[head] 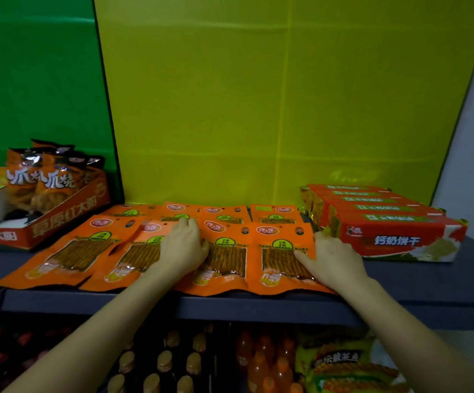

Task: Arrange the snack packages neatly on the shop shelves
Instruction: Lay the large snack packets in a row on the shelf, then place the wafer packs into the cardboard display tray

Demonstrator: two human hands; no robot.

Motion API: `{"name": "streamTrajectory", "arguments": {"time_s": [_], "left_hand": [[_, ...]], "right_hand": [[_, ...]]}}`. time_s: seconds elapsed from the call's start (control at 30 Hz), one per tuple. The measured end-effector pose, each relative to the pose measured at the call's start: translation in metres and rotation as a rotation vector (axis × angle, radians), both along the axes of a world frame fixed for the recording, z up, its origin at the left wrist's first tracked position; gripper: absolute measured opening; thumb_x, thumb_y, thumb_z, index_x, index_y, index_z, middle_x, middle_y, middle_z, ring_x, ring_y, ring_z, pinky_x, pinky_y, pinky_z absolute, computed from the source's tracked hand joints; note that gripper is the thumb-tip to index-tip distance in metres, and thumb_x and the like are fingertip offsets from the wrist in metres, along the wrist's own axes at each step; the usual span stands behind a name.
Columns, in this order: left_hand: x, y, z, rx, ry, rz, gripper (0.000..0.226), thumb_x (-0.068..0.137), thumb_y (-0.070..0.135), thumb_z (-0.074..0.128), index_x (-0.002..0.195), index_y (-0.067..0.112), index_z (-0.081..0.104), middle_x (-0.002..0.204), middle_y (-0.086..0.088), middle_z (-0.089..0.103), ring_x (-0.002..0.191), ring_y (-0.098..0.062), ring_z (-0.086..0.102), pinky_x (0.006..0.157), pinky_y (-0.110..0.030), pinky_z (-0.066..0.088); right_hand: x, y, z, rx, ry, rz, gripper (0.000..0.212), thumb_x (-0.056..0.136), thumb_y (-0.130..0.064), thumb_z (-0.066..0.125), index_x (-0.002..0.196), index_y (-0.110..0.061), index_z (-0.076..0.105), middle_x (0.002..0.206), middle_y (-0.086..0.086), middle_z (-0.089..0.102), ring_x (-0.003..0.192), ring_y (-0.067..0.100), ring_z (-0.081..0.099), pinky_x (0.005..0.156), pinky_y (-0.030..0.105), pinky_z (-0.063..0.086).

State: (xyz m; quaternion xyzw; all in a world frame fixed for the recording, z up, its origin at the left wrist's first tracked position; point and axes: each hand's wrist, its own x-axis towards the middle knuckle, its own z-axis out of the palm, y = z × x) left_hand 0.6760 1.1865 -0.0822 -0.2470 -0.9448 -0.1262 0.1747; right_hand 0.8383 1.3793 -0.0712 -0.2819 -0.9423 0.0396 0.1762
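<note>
Several flat orange snack packages (224, 259) lie in two overlapping rows on the dark shelf (428, 285), a front row of several and a back row (275, 214) behind it. My left hand (183, 245) rests flat on the front row, fingers spread over the second and third packages. My right hand (333, 259) lies on the rightmost front package (281, 262), thumb on its window and fingers at its right edge, next to the red biscuit packs (394, 222).
A red cardboard display box (60, 222) with orange chip bags (51, 180) stands at the left. Red biscuit packs are stacked at the right. Yellow and green panels form the back wall. Bottles (264, 361) and green packets (343, 364) fill the lower shelf.
</note>
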Motion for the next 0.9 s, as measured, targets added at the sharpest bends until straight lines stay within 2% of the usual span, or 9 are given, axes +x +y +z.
{"name": "streamTrajectory", "arguments": {"time_s": [0.17, 0.3, 0.37, 0.43, 0.5, 0.53, 0.6, 0.77, 0.9], "left_hand": [[-0.001, -0.012, 0.013, -0.062, 0.170, -0.023, 0.035, 0.094, 0.029, 0.042, 0.121, 0.007, 0.045, 0.126, -0.012, 0.052, 0.117, -0.029, 0.048, 0.087, -0.037, 0.041], [0.006, -0.050, 0.021, -0.024, 0.315, -0.043, 0.034, 0.091, 0.023, 0.034, 0.110, 0.008, 0.057, 0.111, -0.013, 0.063, 0.106, -0.033, 0.056, 0.078, -0.037, 0.041], [0.007, -0.079, 0.021, -0.032, 0.353, -0.035, 0.033, 0.089, 0.026, 0.035, 0.100, 0.010, 0.061, 0.101, -0.009, 0.066, 0.095, -0.032, 0.060, 0.069, -0.033, 0.037], [0.006, -0.113, 0.020, -0.056, 0.362, -0.014, 0.035, 0.085, 0.030, 0.036, 0.081, 0.010, 0.064, 0.080, -0.009, 0.068, 0.074, -0.032, 0.064, 0.059, -0.032, 0.035], [0.008, -0.154, 0.018, -0.115, 0.347, 0.070, 0.036, 0.078, 0.033, 0.034, 0.060, 0.012, 0.058, 0.056, -0.006, 0.062, 0.050, -0.030, 0.059, 0.048, -0.029, 0.031], [0.008, -0.176, 0.015, -0.144, 0.358, 0.128, 0.034, 0.076, 0.033, 0.035, 0.056, 0.014, 0.055, 0.051, -0.003, 0.059, 0.046, -0.028, 0.058, 0.045, -0.027, 0.031], [0.011, -0.220, 0.010, -0.190, 0.354, 0.214, 0.030, 0.075, 0.030, 0.036, 0.054, 0.017, 0.052, 0.049, 0.000, 0.057, 0.044, -0.025, 0.057, 0.044, -0.025, 0.034], [0.020, -0.325, 0.003, -0.166, 0.356, 0.341, 0.026, 0.077, 0.025, 0.035, 0.055, 0.016, 0.047, 0.048, -0.001, 0.053, 0.043, -0.026, 0.054, 0.048, -0.023, 0.024], [0.022, -0.407, 0.000, -0.147, 0.345, 0.395, 0.028, 0.089, 0.027, 0.039, 0.075, 0.012, 0.058, 0.072, -0.004, 0.064, 0.069, -0.028, 0.061, 0.057, -0.028, 0.030]], "right_hand": [[0.005, -0.016, 0.020, 0.297, 0.028, 0.041, 0.038, 0.094, -0.040, 0.044, 0.120, -0.013, 0.050, 0.121, 0.005, 0.056, 0.109, 0.023, 0.057, 0.078, 0.033, 0.049], [-0.010, -0.047, 0.038, 0.247, 0.124, 0.260, 0.033, 0.095, -0.036, 0.043, 0.122, -0.019, 0.050, 0.124, 0.001, 0.055, 0.115, 0.023, 0.054, 0.084, 0.035, 0.047], [-0.026, -0.075, 0.042, 0.196, 0.141, 0.442, 0.036, 0.094, -0.037, 0.045, 0.126, -0.023, 0.050, 0.128, -0.002, 0.054, 0.119, 0.022, 0.052, 0.090, 0.035, 0.045], [-0.044, -0.109, 0.042, 0.173, 0.150, 0.611, 0.037, 0.093, -0.037, 0.047, 0.128, -0.026, 0.049, 0.130, -0.004, 0.053, 0.123, 0.020, 0.049, 0.094, 0.035, 0.044], [-0.063, -0.145, 0.040, 0.176, 0.153, 0.749, 0.036, 0.093, -0.037, 0.047, 0.127, -0.026, 0.049, 0.130, -0.005, 0.053, 0.125, 0.019, 0.047, 0.097, 0.035, 0.042], [-0.072, -0.164, 0.038, 0.181, 0.148, 0.811, 0.036, 0.093, -0.037, 0.046, 0.127, -0.026, 0.049, 0.129, -0.004, 0.054, 0.125, 0.019, 0.047, 0.097, 0.035, 0.042], [-0.091, -0.202, 0.034, 0.171, 0.125, 0.918, 0.036, 0.093, -0.036, 0.046, 0.127, -0.025, 0.049, 0.130, -0.003, 0.054, 0.126, 0.019, 0.047, 0.099, 0.035, 0.040], [-0.131, -0.296, 0.027, 0.113, 0.087, 1.112, 0.033, 0.093, -0.034, 0.047, 0.125, -0.027, 0.051, 0.126, -0.006, 0.056, 0.120, 0.018, 0.050, 0.093, 0.034, 0.043], [-0.157, -0.378, 0.024, 0.095, 0.054, 1.219, 0.033, 0.094, -0.035, 0.047, 0.126, -0.027, 0.051, 0.126, -0.007, 0.055, 0.119, 0.017, 0.051, 0.091, 0.034, 0.046]]}}
